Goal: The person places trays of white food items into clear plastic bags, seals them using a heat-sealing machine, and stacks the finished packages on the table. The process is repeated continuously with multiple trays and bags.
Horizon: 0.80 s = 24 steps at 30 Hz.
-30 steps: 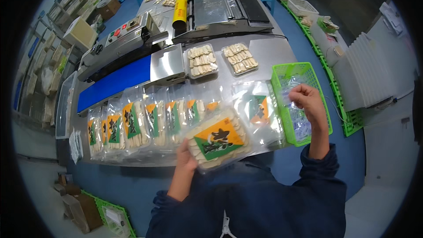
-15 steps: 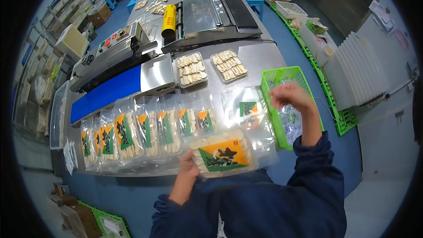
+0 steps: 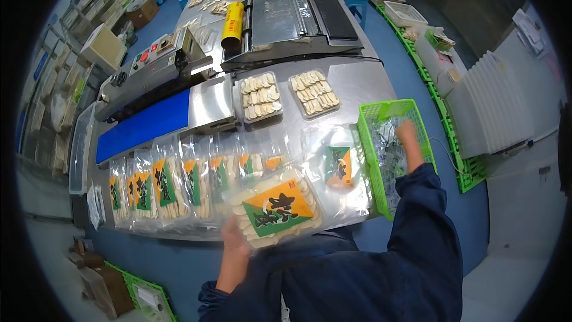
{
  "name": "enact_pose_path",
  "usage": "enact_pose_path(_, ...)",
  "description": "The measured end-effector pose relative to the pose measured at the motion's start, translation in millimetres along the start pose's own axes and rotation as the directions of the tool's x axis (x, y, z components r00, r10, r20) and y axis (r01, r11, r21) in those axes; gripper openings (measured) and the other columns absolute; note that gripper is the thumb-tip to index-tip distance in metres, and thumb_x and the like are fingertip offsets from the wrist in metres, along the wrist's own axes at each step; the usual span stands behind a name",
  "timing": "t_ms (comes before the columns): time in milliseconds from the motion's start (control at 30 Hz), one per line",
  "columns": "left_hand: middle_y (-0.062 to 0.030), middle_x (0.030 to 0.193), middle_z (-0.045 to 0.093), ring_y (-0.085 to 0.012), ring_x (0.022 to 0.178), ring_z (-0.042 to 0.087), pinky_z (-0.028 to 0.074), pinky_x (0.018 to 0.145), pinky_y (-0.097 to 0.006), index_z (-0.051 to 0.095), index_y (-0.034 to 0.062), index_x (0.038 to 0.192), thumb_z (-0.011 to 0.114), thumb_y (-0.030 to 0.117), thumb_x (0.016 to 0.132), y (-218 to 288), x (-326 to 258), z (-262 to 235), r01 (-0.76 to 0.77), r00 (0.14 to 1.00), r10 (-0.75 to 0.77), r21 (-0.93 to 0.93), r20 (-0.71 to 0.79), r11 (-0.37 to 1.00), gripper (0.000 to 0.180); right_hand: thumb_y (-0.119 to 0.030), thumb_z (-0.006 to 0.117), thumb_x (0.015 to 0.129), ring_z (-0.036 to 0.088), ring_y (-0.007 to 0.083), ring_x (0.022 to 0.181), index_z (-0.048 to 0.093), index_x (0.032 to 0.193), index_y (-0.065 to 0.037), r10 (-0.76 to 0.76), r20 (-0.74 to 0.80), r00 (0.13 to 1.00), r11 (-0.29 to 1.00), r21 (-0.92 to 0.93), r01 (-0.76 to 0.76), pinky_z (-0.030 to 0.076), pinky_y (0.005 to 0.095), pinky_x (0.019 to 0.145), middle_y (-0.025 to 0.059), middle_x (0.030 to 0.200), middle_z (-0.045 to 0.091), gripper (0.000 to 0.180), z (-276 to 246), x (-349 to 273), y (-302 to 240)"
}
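Observation:
My left hand (image 3: 236, 236) grips the lower left edge of a clear bag of pale sliced mushrooms (image 3: 305, 189), its orange and green label facing up. The bag is held tilted at the table's front edge. My right hand (image 3: 407, 133) is down inside a green plastic basket (image 3: 365, 133), among small shiny clear packets (image 3: 388, 164); its fingers are hidden. Between the bag and the basket lie flat labelled clear bags (image 3: 339, 170). Several filled mushroom bags (image 3: 168, 182) lean in a row on the left.
Two open trays of sliced mushrooms (image 3: 260, 96) sit on the steel table (image 3: 357, 77). Behind them stand a wrapping machine (image 3: 275, 21) and a yellow roll (image 3: 233, 24). A sealing machine (image 3: 152, 62) with a blue belt (image 3: 143, 125) is at left; stacked white trays (image 3: 485, 107) at right.
My right hand has gone from above the green basket down into it. The left hand has shifted left with the mushroom bag, tilting it, and the label shows more plainly.

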<state>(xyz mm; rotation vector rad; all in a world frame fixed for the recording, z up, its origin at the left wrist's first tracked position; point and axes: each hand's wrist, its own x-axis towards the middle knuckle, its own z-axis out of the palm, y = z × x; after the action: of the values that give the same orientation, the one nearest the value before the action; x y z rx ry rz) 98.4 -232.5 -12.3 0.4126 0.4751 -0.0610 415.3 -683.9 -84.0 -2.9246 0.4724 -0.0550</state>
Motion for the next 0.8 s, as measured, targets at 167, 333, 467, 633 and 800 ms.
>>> enact_pose_path(167, -0.0129, 0.121, 0.048, -0.0290, 0.108, 0.048, 0.037, 0.093, -0.046, 0.040, 0.0032, 0.123, 0.055, 0.034, 0.079, -0.6, -4.6, 1.1, 0.055, 0.997, -0.052, -0.052, 0.053, 0.997, 0.055, -0.010, 0.059, 0.075, 0.041, 0.0022, 0.049, 0.061, 0.081, -0.005, -0.341, 0.340, 0.877, 0.157, 0.940, -0.303, 0.034, 0.0155, 0.046, -0.0057, 0.058, 0.049, 0.008, -124.6, -92.3, -71.5)
enact_pose_path(333, -0.0162, 0.119, 0.048, -0.0307, 0.107, 0.048, 0.039, 0.092, -0.046, 0.039, 0.0023, 0.123, 0.060, 0.034, 0.077, 3.4, -5.3, 17.9, 0.170, 0.976, -0.154, -0.091, 0.156, 0.981, 0.059, -0.009, 0.063, 0.069, 0.048, 0.0076, 0.049, 0.057, 0.062, 0.001, -0.648, 0.254, 0.718, 0.583, 0.772, 0.253, 0.036, 0.0224, 0.045, 0.0033, 0.054, 0.054, 0.014, -171.6, -199.1, -175.0)
enact_pose_path(467, -0.0166, 0.117, 0.049, -0.0310, 0.105, 0.050, 0.039, 0.092, -0.045, 0.038, 0.0010, 0.123, 0.064, 0.027, 0.074, 8.4, -11.5, 8.7, 0.210, 0.962, -0.189, -0.090, 0.196, 0.974, 0.061, -0.014, 0.060, 0.071, 0.050, 0.0115, 0.049, 0.057, 0.063, 0.004, -0.725, 0.302, 0.618, 0.624, 0.669, 0.405, 0.040, 0.0262, 0.046, 0.0073, 0.053, 0.054, 0.019, -155.6, -204.2, -193.3)
enact_pose_path(633, -0.0165, 0.117, 0.049, -0.0296, 0.106, 0.050, 0.038, 0.093, -0.044, 0.038, 0.0010, 0.123, 0.065, 0.022, 0.072, 18.0, -36.5, -3.1, 0.152, 0.969, -0.137, -0.057, 0.207, 0.987, 0.061, -0.018, 0.058, 0.070, 0.053, 0.0220, 0.052, 0.057, 0.074, 0.006, -0.776, 0.581, 0.244, 0.596, 0.550, 0.586, 0.043, 0.0326, 0.052, 0.0177, 0.060, 0.056, 0.025, -170.0, -221.6, -227.0)
enact_pose_path(800, -0.0158, 0.114, 0.051, -0.0279, 0.103, 0.052, 0.040, 0.091, -0.043, 0.039, 0.0009, 0.121, 0.064, 0.021, 0.074, 29.9, -60.4, -13.1, 0.104, 0.978, -0.072, -0.158, 0.197, 0.982, 0.057, -0.018, 0.058, 0.075, 0.055, 0.0155, 0.060, 0.057, 0.085, 0.007, -0.940, 0.332, 0.082, 0.304, 0.700, 0.646, 0.044, 0.0310, 0.056, 0.0140, 0.065, 0.057, 0.027, -156.1, -233.4, -270.0)
